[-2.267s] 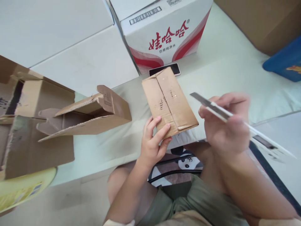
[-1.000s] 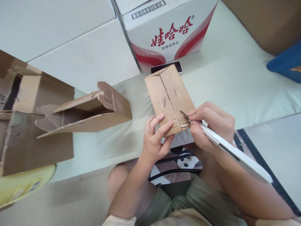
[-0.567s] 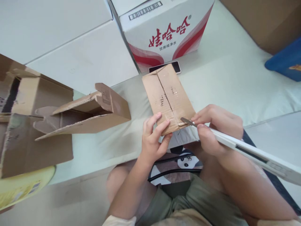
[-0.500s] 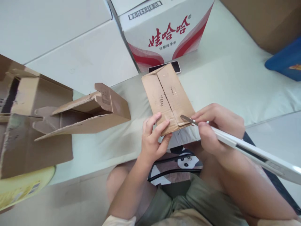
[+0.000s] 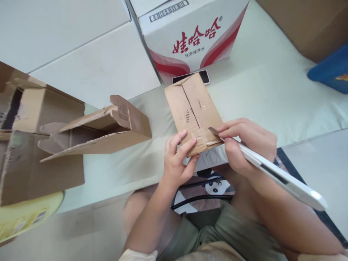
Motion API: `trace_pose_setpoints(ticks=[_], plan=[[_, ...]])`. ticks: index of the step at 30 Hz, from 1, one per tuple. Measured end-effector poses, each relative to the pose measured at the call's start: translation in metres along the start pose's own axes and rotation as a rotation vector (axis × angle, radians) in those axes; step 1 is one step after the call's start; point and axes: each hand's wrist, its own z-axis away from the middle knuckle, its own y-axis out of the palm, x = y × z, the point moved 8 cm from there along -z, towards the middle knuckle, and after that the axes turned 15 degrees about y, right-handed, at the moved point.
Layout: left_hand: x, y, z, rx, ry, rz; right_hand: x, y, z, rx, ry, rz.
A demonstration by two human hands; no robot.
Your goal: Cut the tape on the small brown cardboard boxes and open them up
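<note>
A small brown cardboard box (image 5: pixel 193 108) lies in front of me, its taped centre seam running along the top. My left hand (image 5: pixel 179 156) grips its near left corner, fingers on top and thumb at the near edge. In my right hand (image 5: pixel 241 145) is a white utility knife (image 5: pixel 282 177), held between thumb and fingers with the handle pointing to the lower right. Its short dark blade (image 5: pixel 213 131) is over the box's near right part, right of the seam. Whether the blade touches the cardboard I cannot tell.
An open cardboard box (image 5: pixel 130 127) lies left, before a larger open carton (image 5: pixel 54 159). A white and red carton (image 5: pixel 190 43) stands behind a phone (image 5: pixel 205 77) partly under the small box. A blue object (image 5: pixel 330 70) sits far right, a yellow tub (image 5: pixel 32 217) lower left.
My right hand and the knife have shifted slightly left; the knife's handle end has come into view. My left hand and the small box stay nearly where they were.
</note>
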Motion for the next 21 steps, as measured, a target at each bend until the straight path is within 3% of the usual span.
trace_pose_setpoints(ticks=[21], plan=[[-0.0001,0.0000,-0.0004,-0.009,-0.002,0.001,-0.0051,-0.0005,-0.0008,-0.039,0.023,-0.075]])
